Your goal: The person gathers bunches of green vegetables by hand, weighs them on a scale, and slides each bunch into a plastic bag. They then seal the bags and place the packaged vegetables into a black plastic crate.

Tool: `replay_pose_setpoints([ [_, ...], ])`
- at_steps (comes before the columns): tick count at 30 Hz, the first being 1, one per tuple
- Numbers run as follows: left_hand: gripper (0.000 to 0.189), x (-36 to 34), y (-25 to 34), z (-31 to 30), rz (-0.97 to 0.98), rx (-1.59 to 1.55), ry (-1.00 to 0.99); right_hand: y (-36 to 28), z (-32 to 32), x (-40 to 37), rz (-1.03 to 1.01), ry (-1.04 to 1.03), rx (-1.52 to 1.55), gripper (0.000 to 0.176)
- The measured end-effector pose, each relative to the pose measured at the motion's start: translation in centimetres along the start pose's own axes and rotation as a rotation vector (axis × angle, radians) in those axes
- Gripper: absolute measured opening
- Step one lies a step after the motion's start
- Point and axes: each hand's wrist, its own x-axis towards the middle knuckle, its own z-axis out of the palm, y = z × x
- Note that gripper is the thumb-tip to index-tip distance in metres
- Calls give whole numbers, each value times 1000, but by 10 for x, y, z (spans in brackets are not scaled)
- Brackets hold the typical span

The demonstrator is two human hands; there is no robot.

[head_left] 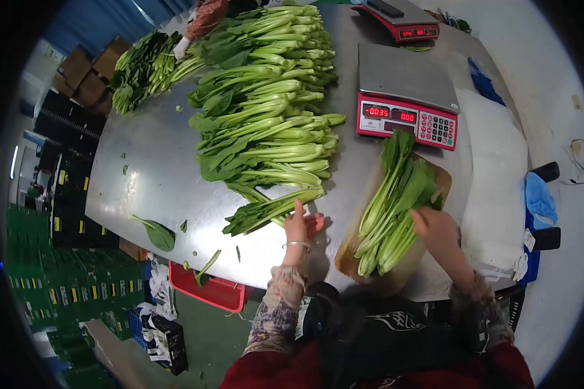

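Observation:
Long rows of leafy green stalks (272, 129) lie piled on the metal table (143, 142). At the pile's near end, my left hand (301, 227) touches a small bunch (266, 212), its thumb up and its fingers apart from the thumb; whether it grips a stalk is unclear. On a brown board (348, 256) to the right rests another bunch of greens (396, 214). My right hand (436, 230) is at this bunch's right side, its fingers bent in against the leaves. Beyond the board stands a red scale (405, 97) with a bare metal plate and lit digits.
A co-worker's gloved hand (182, 48) is on more greens at the far left. A second scale (402, 19) stands at the back. White sheeting (496, 175) covers the right side. A red basket (207, 290) sits below the near edge; green crates (65, 279) are stacked left.

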Motion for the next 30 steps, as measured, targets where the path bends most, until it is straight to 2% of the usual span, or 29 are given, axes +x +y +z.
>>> replay_pose_setpoints([
  [1, 59, 7, 4, 4, 2, -103, 43, -22, 15, 17, -142, 31, 92, 26],
  [2, 46, 23, 3, 3, 31, -150, -3, -48, 31, 33, -306, 76, 189, 24],
  [3, 42, 29, 5, 6, 67, -131, 27, -69, 58, 52, -402, 105, 17, 24],
  [4, 37, 32, 6, 9, 103, -110, 59, -93, 80, 69, -476, 136, 29, 29],
  [6, 25, 29, 9, 16, 160, -130, 116, -121, 125, 101, -591, 105, -62, 20],
  [9, 20, 15, 2, 3, 404, -146, 78, -142, 129, 106, -598, -29, -35, 18],
  [10, 17, 2, 2, -8, 464, 0, 84, -138, 112, 90, -552, -59, 163, 19],
  [11, 19, 3, -11, -20, 723, 57, 68, -132, 92, 74, -500, -71, 279, 20],
  [12, 24, -33, 0, -18, 804, 189, 12, -119, 73, 56, -441, -77, 392, 20],
  [13, 25, -53, 5, -18, 772, 225, -97, -101, 58, 37, -379, -74, 503, 21],
  [15, 33, -71, 1, -14, 663, 341, -344, -67, 39, -9, -110, 17, 669, 25],
  [17, 42, -85, 2, 12, 707, 678, -512, -37, 45, -58, 167, -19, 606, 22],
  [18, 48, -88, -4, 30, 741, 797, -508, -29, 47, -71, 185, -110, 554, 22],
  [19, 53, -88, -10, 44, 693, 809, -558, -23, 50, -83, 206, -205, 505, 23],
  [20, 58, -68, -25, 47, 1003, 1017, -461, -16, 50, -92, 226, -304, 459, 23],
  [21, 64, -46, -40, 48, 1320, 1212, -347, -6, 46, -98, 23, -209, 348, 26],
  [23, 68, -37, -48, 56, 1115, 1231, -237, 17, 31, -105, -370, -19, 109, 32],
  [24, 71, -37, -49, 63, 1011, 1234, -180, 18, 13, -105, -145, -10, 201, 43],
  [25, 77, -36, -44, 67, 782, 1344, -238, 30, 5, -97, -241, 8, -28, 49],
  [27, 61, -57, -24, 82, 627, 1450, -351, 57, -2, -77, -442, 35, -403, 60],
  [28, 56, -53, -34, 83, 776, 1496, -370, 72, 0, -64, -548, 46, -551, 64],
  [30, 47, -44, -66, 79, 1078, 1567, -393, 74, -3, -24, -722, -26, -643, 69],
])
